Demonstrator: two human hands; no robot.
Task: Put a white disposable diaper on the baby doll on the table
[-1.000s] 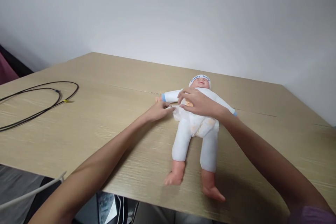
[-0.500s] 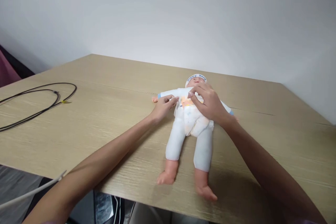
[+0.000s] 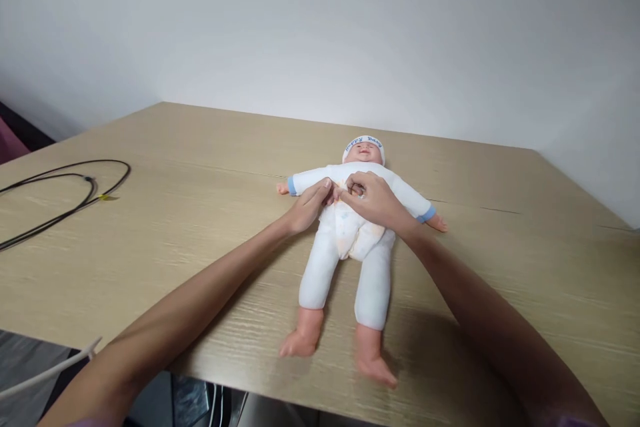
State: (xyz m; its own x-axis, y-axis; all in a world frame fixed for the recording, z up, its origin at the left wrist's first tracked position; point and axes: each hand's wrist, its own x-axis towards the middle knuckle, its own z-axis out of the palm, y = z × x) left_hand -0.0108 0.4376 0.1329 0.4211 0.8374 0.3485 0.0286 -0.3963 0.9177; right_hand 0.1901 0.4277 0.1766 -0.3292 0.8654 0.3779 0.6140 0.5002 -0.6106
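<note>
A baby doll (image 3: 324, 267) in a white suit with blue cuffs and a lettered cap lies on its back, feet towards me. Round its hips is a white diaper (image 3: 351, 230) with a coloured front. My left hand (image 3: 309, 205) is closed at the diaper's upper edge on the left, fingertips pressed together there. Fingers bent into a pinch, my right hand (image 3: 373, 197) sits over the middle of the diaper's waist, close to the left fingertips. Both hands cover most of the waistband, so the tabs cannot be made out.
The doll lies on a wooden table (image 3: 225, 147) against a pale wall (image 3: 300, 33). A looped black cable (image 3: 65, 213) with a yellow tag rests at the left. A white rod-like thing (image 3: 55, 370) is near the front left edge.
My right hand has come down and left from above the doll's chest to the waistband, beside my left hand. The doll's face now shows. The whole view has shifted slightly.
</note>
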